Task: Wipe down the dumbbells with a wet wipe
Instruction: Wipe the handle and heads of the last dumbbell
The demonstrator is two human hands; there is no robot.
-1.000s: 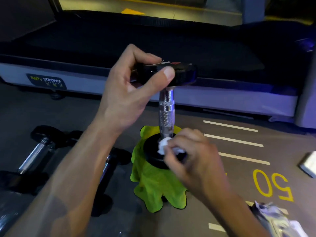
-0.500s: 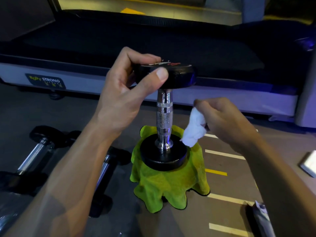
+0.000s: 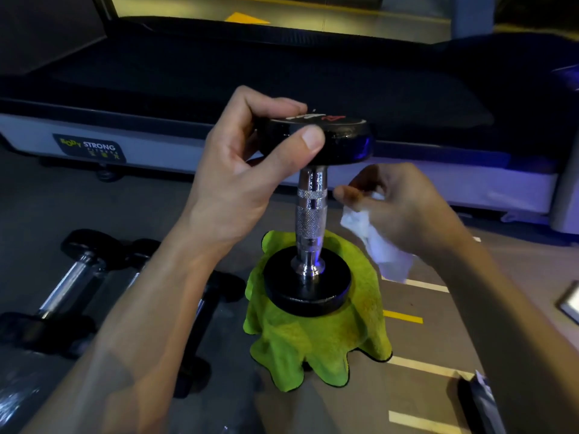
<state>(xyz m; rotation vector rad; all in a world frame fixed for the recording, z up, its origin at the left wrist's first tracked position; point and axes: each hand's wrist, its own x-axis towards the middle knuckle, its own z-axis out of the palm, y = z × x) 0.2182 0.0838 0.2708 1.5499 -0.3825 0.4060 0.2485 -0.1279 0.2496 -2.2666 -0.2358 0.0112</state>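
A black dumbbell with a chrome knurled handle stands upright on a green cloth on the floor. My left hand grips the rim of its top weight, thumb across the front edge. Just right of the handle, my right hand holds a crumpled white wet wipe, which hangs down from the fingers. The wipe is close to the handle but apart from it.
Two more dumbbells lie on the floor at the left, partly behind my left forearm. A treadmill deck runs across the back. A wipe packet lies at the lower right, and a flat object sits at the right edge.
My right hand lifted the wipe off the lower weight, rose to handle height and swung out to the right. My left hand kept its grip on the top weight.
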